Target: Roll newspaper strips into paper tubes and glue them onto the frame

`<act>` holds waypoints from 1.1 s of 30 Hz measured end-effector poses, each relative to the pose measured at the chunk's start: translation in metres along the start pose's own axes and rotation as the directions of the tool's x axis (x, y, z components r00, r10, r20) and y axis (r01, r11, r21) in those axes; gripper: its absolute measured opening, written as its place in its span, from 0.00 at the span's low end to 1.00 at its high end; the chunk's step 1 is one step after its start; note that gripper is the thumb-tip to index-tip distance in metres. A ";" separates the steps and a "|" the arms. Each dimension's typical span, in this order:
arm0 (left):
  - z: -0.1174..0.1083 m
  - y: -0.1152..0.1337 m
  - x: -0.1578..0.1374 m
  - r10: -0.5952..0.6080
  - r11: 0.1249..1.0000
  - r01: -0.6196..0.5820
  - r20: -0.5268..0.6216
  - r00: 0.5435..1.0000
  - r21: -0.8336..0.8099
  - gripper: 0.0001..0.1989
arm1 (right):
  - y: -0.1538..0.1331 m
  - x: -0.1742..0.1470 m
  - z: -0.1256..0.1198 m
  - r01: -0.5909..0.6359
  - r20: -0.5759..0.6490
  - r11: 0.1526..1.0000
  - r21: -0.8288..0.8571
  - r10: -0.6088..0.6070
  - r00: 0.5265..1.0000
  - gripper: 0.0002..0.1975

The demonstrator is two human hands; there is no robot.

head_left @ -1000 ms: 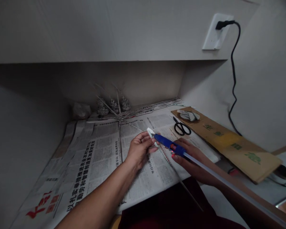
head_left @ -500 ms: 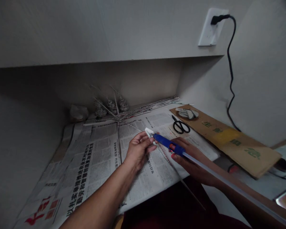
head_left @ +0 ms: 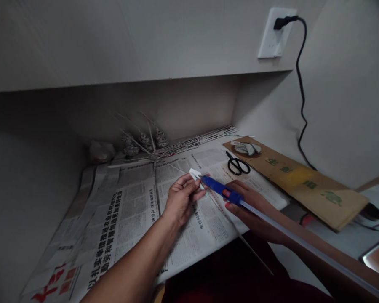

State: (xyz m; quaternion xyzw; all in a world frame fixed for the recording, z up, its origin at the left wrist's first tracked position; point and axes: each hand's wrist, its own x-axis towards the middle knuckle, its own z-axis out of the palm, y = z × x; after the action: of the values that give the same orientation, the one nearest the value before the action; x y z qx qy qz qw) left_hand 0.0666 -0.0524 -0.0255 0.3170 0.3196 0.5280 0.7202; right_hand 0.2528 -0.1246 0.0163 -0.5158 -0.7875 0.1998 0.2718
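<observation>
My left hand (head_left: 180, 197) pinches a small folded piece of white paper (head_left: 195, 172) between thumb and fingers, above the newspaper (head_left: 135, 210). My right hand (head_left: 255, 206) is wrapped round a blue hot glue gun (head_left: 215, 185). Its nozzle tip touches or nearly touches the paper piece; which of the two I cannot tell. A long clear glue stick (head_left: 290, 229) runs out of the gun's rear along my right forearm. A thin rolled paper stick (head_left: 255, 254) passes beneath both hands and over the near edge.
Black scissors (head_left: 238, 164) lie beyond my right hand. A cardboard strip (head_left: 290, 176) on the right bears a small greyish bundle (head_left: 246, 148). Rolled paper sticks (head_left: 196, 142) and several woven paper cones (head_left: 145, 141) stand at the back. A cable (head_left: 303, 105) hangs from the wall socket (head_left: 273, 42).
The view has shifted slightly. The paper piece is tilted a little differently in my left hand, with the glue gun tip still at it.
</observation>
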 end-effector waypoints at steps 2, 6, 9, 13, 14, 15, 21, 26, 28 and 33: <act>0.000 0.000 0.000 0.002 1.000 -0.002 -0.006 1.000 -0.002 0.15 | -0.001 0.000 0.000 0.003 0.015 1.000 -0.002 -0.003 1.000 0.10; 0.000 0.001 -0.001 0.008 1.000 -0.008 -0.001 1.000 -0.005 0.15 | -0.004 0.001 -0.001 -0.005 0.004 1.000 -0.018 0.005 1.000 0.10; 0.001 0.001 -0.001 0.004 1.000 -0.004 0.013 1.000 -0.005 0.15 | -0.006 0.002 -0.001 -0.028 -0.010 0.999 -0.036 0.027 1.000 0.10; 0.000 0.000 -0.001 -0.002 1.000 0.002 0.008 1.000 -0.009 0.16 | -0.006 0.002 -0.002 -0.040 -0.021 0.998 -0.038 0.039 0.999 0.10; 0.000 0.000 -0.001 -0.003 1.000 0.004 0.005 1.000 -0.010 0.16 | -0.005 0.001 -0.002 -0.037 -0.021 0.999 -0.035 0.037 0.999 0.10; 0.000 0.000 0.000 -0.004 1.000 0.004 0.003 1.000 -0.012 0.16 | -0.005 0.001 -0.002 -0.035 -0.018 0.999 -0.031 0.034 0.999 0.10; 0.000 0.000 0.001 -0.005 1.000 0.004 -0.017 1.000 -0.012 0.16 | -0.004 0.002 0.000 -0.048 0.015 0.999 -0.025 0.049 0.999 0.09; 0.000 0.000 -0.001 0.002 1.000 -0.002 -0.010 1.000 -0.006 0.16 | -0.005 0.003 -0.001 -0.045 -0.006 0.998 -0.051 0.044 0.999 0.08; 0.000 0.000 -0.001 0.001 1.000 -0.001 -0.009 1.000 -0.007 0.15 | -0.005 0.002 -0.002 -0.050 -0.013 0.997 -0.056 0.049 0.999 0.08; 0.000 -0.001 0.000 -0.012 1.000 0.012 -0.031 0.999 -0.018 0.15 | 0.000 0.001 -0.001 -0.049 -0.016 0.997 -0.061 0.048 0.999 0.09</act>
State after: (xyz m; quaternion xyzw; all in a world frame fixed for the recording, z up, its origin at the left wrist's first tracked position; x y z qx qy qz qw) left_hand 0.0669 -0.0526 -0.0260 0.3003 0.3281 0.5314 0.7210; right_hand 0.2531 -0.1236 0.0177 -0.5442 -0.7785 0.1782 0.2569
